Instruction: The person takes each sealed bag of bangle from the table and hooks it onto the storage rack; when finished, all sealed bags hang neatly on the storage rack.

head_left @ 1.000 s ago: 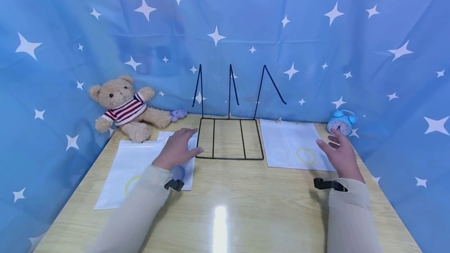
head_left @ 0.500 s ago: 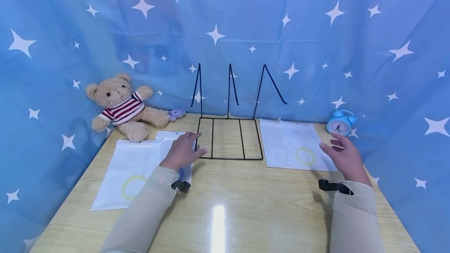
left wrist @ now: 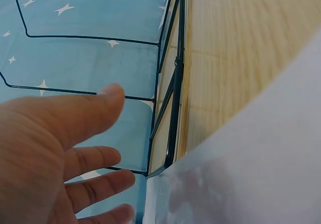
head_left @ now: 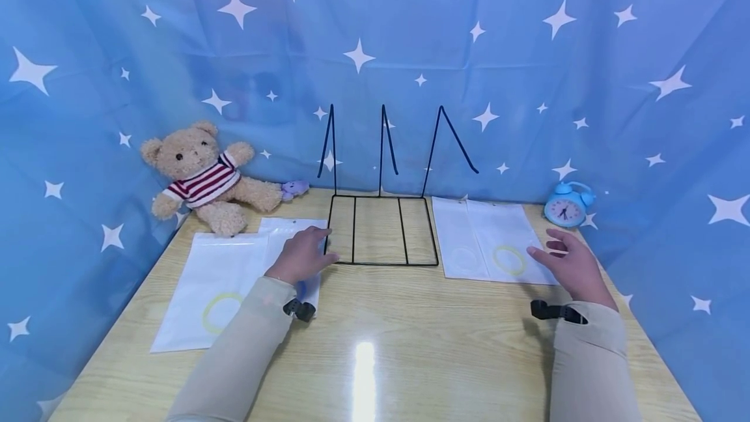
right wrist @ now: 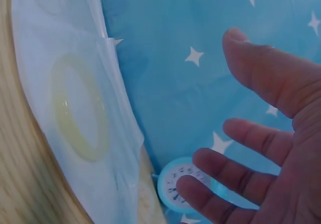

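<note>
A black wire rack (head_left: 381, 264) with three upright bent prongs stands at the middle back of the table. My left hand (head_left: 300, 256) hovers over a white plastic bag (head_left: 281, 230) at the rack's left side, fingers apart and holding nothing. Another white bag (head_left: 181, 305), showing a yellow ring (head_left: 221, 312), lies left of it. Part of a blue ring shows below my left hand. My right hand (head_left: 577, 269), also holding nothing with fingers relaxed, is beside a bag with a yellow ring (head_left: 508, 260). Next to that lies a bag (head_left: 457, 233) with a pale ring.
A teddy bear (head_left: 205, 184) in a striped top leans against the curtain at the back left, a small purple toy (head_left: 294, 189) by its foot. At the back right stands a blue alarm clock (head_left: 567, 206). Blue starry curtain (head_left: 504, 18) surrounds the wooden table (head_left: 433, 344).
Both hands have shifted slightly, the left a little to the right and the right a little nearer. The view has tilted slightly. Bags and rack stay in place.
</note>
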The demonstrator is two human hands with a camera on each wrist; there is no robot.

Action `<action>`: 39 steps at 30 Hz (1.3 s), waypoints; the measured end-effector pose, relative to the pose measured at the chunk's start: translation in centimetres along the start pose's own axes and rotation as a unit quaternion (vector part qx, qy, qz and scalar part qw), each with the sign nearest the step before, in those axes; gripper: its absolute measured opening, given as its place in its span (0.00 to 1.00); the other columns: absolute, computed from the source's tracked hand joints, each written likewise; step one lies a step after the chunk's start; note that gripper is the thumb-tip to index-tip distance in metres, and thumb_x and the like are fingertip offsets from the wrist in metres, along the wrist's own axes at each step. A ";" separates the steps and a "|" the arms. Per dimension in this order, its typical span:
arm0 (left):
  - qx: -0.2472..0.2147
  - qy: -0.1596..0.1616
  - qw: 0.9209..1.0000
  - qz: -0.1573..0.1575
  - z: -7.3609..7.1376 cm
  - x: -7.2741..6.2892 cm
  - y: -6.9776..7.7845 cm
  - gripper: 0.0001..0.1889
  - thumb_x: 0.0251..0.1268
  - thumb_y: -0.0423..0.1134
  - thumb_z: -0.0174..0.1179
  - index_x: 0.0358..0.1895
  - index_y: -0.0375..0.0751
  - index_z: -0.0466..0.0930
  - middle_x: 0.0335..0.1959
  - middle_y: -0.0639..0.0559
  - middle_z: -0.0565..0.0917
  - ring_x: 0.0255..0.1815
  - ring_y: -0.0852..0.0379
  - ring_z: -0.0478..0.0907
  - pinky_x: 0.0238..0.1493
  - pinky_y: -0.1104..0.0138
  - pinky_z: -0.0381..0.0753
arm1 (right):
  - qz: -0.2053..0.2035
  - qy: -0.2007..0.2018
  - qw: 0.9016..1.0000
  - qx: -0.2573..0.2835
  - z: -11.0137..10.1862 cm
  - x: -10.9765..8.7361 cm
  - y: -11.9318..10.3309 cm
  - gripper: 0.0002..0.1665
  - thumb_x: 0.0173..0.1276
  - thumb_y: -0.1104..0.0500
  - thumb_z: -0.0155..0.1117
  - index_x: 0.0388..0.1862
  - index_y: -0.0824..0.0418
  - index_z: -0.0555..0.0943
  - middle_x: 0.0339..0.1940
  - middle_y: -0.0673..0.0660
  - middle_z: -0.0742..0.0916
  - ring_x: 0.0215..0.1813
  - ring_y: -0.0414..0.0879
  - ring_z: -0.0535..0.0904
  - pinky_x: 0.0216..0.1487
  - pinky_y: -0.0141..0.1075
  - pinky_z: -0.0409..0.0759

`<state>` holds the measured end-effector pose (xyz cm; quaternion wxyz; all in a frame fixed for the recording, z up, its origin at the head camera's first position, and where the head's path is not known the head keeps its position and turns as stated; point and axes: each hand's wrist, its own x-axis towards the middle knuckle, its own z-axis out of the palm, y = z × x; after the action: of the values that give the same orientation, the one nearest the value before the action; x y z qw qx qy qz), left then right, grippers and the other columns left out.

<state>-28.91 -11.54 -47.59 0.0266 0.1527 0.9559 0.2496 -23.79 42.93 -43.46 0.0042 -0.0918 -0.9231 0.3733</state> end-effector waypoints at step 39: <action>0.051 -0.030 0.997 -0.040 0.5 0.4 0.0 0.31 0.74 0.47 0.66 0.75 0.39 0.75 0.72 0.38 0.76 0.71 0.32 0.73 0.65 0.34 0.75 | 0.152 -0.042 0.983 -0.098 0.9 1.4 3.7 0.52 0.73 0.50 0.68 0.82 0.77 0.54 0.75 0.83 0.65 0.74 0.79 0.62 0.70 0.70 0.68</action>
<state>-29.25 -11.21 -48.02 0.0577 0.1226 0.9715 0.1945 -24.62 45.19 -46.72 -0.1001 -0.2150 -0.9299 0.2811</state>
